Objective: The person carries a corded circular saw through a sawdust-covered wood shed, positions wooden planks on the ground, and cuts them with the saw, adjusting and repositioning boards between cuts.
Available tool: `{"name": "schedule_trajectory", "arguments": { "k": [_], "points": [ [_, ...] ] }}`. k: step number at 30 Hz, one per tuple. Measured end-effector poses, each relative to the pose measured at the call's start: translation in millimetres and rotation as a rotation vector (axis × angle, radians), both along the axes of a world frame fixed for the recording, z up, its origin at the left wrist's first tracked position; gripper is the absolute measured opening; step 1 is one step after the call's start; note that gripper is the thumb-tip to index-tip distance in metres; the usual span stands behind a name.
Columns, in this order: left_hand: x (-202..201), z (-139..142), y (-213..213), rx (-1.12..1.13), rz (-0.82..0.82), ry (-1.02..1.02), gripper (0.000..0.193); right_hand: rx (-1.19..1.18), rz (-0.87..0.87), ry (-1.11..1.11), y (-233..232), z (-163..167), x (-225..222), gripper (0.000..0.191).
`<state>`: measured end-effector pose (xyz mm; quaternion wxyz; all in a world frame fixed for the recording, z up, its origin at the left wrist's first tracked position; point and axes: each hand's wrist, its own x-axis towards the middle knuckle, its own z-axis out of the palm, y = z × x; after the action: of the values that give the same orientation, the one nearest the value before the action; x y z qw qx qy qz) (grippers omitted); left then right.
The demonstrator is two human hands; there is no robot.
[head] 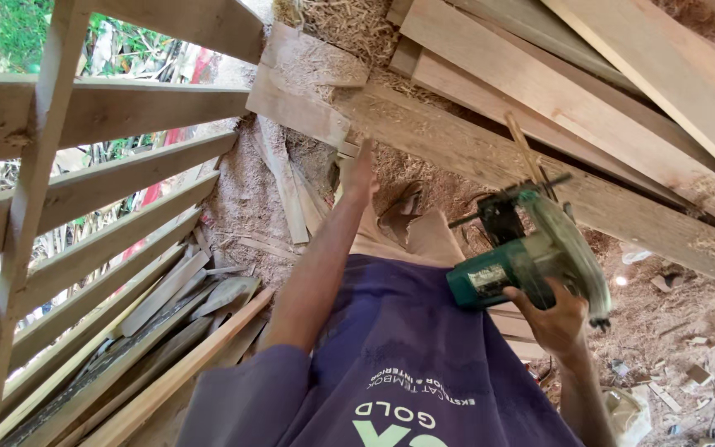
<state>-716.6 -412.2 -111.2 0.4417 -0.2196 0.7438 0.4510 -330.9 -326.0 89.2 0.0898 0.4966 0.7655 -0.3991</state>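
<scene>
right hand [558,319] wraps handle of green circular saw [531,257], lifted clear of wood, blade guard toward beam [539,178]. left hand [361,175] reaches out onto beam near short offcut [295,108]; fingers probably flat, grip unclear. no fresh kerf visible on beam; cutting appears not begun. sawdust [246,199] covers ground.

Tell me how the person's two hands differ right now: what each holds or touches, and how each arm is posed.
The right hand grips the green circular saw by its handle; the left hand holds no tool and rests on the long wooden plank. The right hand is raised close to the purple shirt with the arm bent; the left arm is stretched out straight, well away from the body. Both are bare.
</scene>
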Motion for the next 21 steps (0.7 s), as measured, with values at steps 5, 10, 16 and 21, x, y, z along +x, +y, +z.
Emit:
{"name": "schedule_trajectory", "arguments": {
  "k": [5,10,16,21],
  "points": [
    [5,4,45,-0.476,0.039,0.104,0.058,-0.094,-0.264,0.148,-12,-5,45,0.045],
    [22,32,-17,-0.282,-0.665,0.615,0.044,-0.211,-0.456,0.062,-21,10,45,0.047],
    [-23,28,-36,0.115,-1.253,0.843,0.035,-0.167,-0.283,-0.017,-7,15,27,0.052],
    [-52,-5,-30,0.202,-1.475,0.833,0.053,-0.028,-0.095,-0.042,7,15,9,0.058]
  ]
}}
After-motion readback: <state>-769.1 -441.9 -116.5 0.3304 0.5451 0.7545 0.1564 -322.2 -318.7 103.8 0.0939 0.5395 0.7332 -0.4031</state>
